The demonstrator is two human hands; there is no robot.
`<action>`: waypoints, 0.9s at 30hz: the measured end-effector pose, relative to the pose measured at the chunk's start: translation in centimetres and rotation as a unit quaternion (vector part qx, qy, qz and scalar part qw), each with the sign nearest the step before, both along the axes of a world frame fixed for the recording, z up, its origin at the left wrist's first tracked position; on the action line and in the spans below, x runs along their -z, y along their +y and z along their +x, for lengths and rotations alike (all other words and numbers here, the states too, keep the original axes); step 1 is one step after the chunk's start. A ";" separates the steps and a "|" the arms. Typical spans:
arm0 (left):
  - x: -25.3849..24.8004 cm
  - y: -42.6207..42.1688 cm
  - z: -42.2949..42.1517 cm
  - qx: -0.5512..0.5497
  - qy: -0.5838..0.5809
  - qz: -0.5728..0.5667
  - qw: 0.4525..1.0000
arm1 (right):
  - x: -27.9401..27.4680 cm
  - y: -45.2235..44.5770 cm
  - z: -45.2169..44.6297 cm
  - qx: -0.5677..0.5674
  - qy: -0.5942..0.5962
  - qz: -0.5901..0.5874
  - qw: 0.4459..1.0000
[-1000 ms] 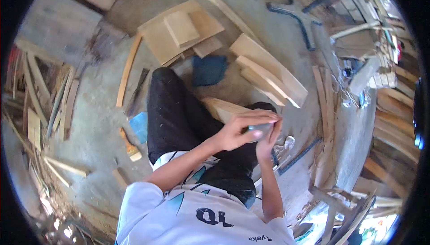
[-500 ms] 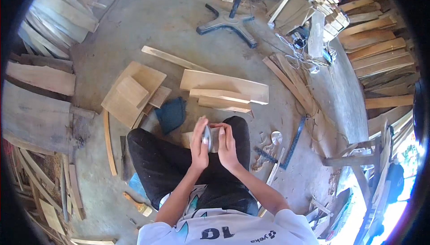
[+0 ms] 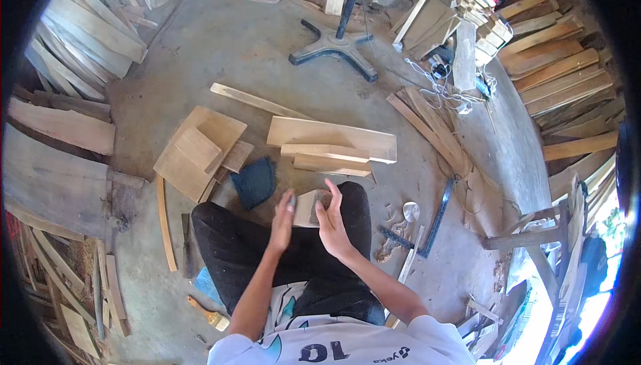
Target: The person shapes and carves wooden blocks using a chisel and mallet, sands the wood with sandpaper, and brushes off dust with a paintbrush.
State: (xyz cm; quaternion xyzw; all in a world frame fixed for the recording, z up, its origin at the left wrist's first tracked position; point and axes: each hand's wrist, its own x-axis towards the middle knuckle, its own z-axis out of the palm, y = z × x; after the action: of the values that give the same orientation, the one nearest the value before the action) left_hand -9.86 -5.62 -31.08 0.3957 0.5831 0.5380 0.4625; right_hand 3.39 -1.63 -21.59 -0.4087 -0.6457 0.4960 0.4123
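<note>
My left hand is raised over my lap, its fingers pressed together, with a small grey thing showing at the fingertips; the rest of that thing is hidden. To its right my right hand has its thumb apart from its stretched fingers and nothing visibly held. A pale wooden block lies between and just beyond the two hands, its right end partly covered by my right hand. Whether my right hand touches the block, I cannot tell.
Ahead lie wooden boards and stacked panels, with a dark blue cloth between. A brush is at lower left, a metal square at right. Beyond stands a metal base.
The view has swung toward the floor ahead. My hands, earlier close around a greyish thing, have moved apart. More of the wooden block shows between them.
</note>
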 end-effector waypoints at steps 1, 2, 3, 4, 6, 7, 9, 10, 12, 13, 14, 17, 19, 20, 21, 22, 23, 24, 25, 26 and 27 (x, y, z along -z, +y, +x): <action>3.0 0.3 -1.0 -0.003 -0.033 -0.044 0.998 | -0.4 0.0 0.1 -0.040 -0.008 0.000 0.999; 4.9 0.5 -1.6 -0.007 -0.066 -0.088 0.994 | -0.7 -0.2 -0.1 -0.051 -0.017 0.012 0.998; 2.9 0.4 -1.3 -0.022 -0.071 -0.088 0.993 | -0.9 -0.3 -0.3 -0.063 -0.026 0.025 0.997; 0.7 0.3 -1.0 -0.013 -0.085 -0.043 0.995 | -1.0 -0.4 -0.4 -0.072 -0.042 0.007 0.996; -5.4 -0.8 0.0 0.013 -0.084 0.072 0.994 | -1.2 -0.5 -0.8 -0.069 -0.052 0.004 0.996; -7.9 -1.5 0.3 0.017 -0.041 0.123 0.991 | -1.4 -0.6 -0.8 -0.067 -0.065 0.007 0.996; -10.1 -2.2 0.6 0.010 0.018 0.184 0.983 | -2.0 -0.7 -0.9 -0.062 -0.135 0.054 0.987; -9.2 -2.3 0.5 -0.005 0.010 0.178 0.984 | -2.3 -0.9 -1.0 -0.057 -0.171 0.087 0.980; -4.7 -2.1 0.3 -0.045 -0.042 0.103 0.993 | -3.0 -0.5 -0.3 -0.093 -0.163 0.087 0.978; -2.5 -1.5 -0.5 -0.038 -0.133 0.046 0.989 | -3.4 -0.3 -0.1 -0.133 -0.211 0.123 0.961; -0.8 -1.4 -1.2 -0.032 -0.223 -0.013 0.974 | -3.9 -0.1 0.0 -0.173 -0.259 0.157 0.937; -1.6 -1.4 -0.9 -0.045 -0.191 0.020 0.980 | -5.5 0.0 0.2 -0.233 -0.301 0.178 0.908; -6.4 -2.1 0.3 -0.053 -0.169 0.079 0.981 | -5.7 -0.3 0.1 -0.218 -0.319 0.218 0.896; -7.3 -2.3 0.6 -0.056 -0.152 0.114 0.980 | -4.9 -0.4 0.2 -0.229 -0.324 0.213 0.893; -7.0 -2.4 0.7 -0.065 -0.102 0.140 0.983 | -4.5 -0.4 0.2 -0.241 -0.329 0.211 0.888; -6.2 -2.2 0.5 -0.065 -0.103 0.143 0.982 | -4.9 -0.8 -0.1 -0.206 -0.342 0.257 0.880; -4.8 -1.9 0.1 -0.055 -0.079 0.129 0.987 | -5.2 -0.8 -0.3 -0.206 -0.343 0.260 0.879; -3.4 -1.7 -0.3 -0.046 -0.055 0.115 0.991 | -5.3 -0.9 -0.4 -0.180 -0.347 0.260 0.883; -2.2 -1.1 -0.7 -0.056 -0.138 0.029 0.988 | -5.4 -1.1 -0.5 -0.155 -0.349 0.259 0.887; -0.3 -0.6 -0.9 -0.072 -0.179 0.012 0.981 | -5.6 -1.0 -0.7 -0.136 -0.371 0.253 0.883; 0.9 -0.2 -1.2 -0.088 -0.219 -0.004 0.972 | -5.8 -0.8 -0.9 -0.117 -0.392 0.248 0.878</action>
State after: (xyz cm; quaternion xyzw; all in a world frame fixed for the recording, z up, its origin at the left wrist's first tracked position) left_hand -11.10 -5.80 -31.97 0.2134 0.5027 0.6478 0.5311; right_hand 2.46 -2.46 -15.81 -0.3759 -0.8993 0.1634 0.1523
